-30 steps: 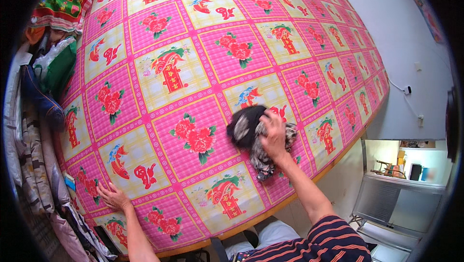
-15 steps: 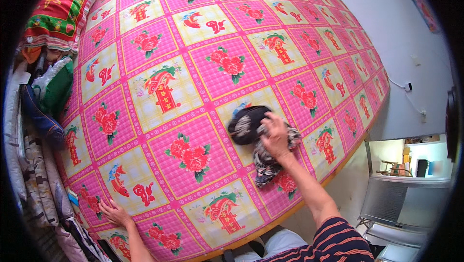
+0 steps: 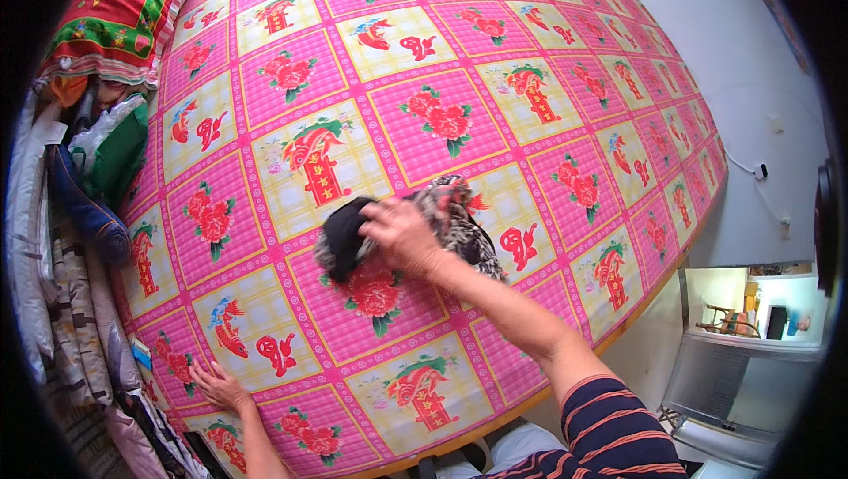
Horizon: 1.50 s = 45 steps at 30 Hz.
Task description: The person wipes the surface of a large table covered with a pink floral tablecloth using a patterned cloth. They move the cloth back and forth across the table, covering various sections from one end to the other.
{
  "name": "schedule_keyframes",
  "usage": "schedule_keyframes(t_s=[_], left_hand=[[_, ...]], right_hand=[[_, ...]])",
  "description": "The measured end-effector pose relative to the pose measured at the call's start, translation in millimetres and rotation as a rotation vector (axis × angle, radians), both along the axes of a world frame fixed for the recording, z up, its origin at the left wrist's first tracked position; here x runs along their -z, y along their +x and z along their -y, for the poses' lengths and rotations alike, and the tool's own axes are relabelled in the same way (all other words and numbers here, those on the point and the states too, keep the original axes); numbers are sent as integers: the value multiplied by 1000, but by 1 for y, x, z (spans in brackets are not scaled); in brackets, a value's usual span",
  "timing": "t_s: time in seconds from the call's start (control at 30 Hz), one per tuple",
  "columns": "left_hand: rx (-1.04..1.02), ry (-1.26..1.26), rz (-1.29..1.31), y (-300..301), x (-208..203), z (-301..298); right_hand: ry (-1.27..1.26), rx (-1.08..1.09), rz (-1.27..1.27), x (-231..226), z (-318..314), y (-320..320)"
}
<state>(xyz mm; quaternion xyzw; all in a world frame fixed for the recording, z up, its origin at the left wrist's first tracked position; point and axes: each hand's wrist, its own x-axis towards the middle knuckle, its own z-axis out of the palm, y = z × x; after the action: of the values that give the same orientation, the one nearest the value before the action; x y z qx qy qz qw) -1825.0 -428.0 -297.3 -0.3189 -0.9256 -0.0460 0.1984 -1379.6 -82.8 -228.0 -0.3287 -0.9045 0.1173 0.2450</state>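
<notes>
A bunched cloth (image 3: 468, 236), part plain black and part black-and-white print, lies on a bed-like surface with a pink and yellow checked cover (image 3: 265, 161). My right hand (image 3: 402, 236) grips its middle from above, fingers bent over the black part and hiding some of it. The printed end trails to the right, behind my wrist. At the lower left, my left hand (image 3: 223, 389) rests flat on the cover, fingers spread and holding nothing.
Folded clothes and bedding (image 3: 75, 320) are piled along the left edge. Farther back there sit a green bag-like bundle (image 3: 115, 152) and a red patterned pillow (image 3: 124, 20). A pale wall (image 3: 707, 73) with a cable borders the right; a metal-grey panel (image 3: 742, 386) stands lower right.
My right hand has moved the cloth leftward across the cover, and its printed part now trails to the right. My left hand stays flat in its place. The whole view has shifted slightly.
</notes>
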Motion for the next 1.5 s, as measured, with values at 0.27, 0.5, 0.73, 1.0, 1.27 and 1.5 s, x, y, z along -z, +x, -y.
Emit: schedule_keyframes(t_s=[0.27, 0.5, 0.73, 1.0, 1.27, 1.5], left_hand=[[-22, -47, 33, 18, -2, -8], [-4, -35, 14, 14, -6, -8], [-2, -15, 41, 9, -2, -8], [-8, -57, 33, -2, 6, -8], [79, -93, 203, 47, -11, -3], [431, 3, 396, 265, -40, 1]], right_hand=[[20, 740, 81, 5, -91, 31], [-211, 147, 127, -33, 87, 70], [-451, 378, -100, -82, 129, 156], [-139, 607, -489, -207, 141, 198], [-315, 682, 0, -133, 179, 261], [-178, 686, 153, -73, 174, 209]])
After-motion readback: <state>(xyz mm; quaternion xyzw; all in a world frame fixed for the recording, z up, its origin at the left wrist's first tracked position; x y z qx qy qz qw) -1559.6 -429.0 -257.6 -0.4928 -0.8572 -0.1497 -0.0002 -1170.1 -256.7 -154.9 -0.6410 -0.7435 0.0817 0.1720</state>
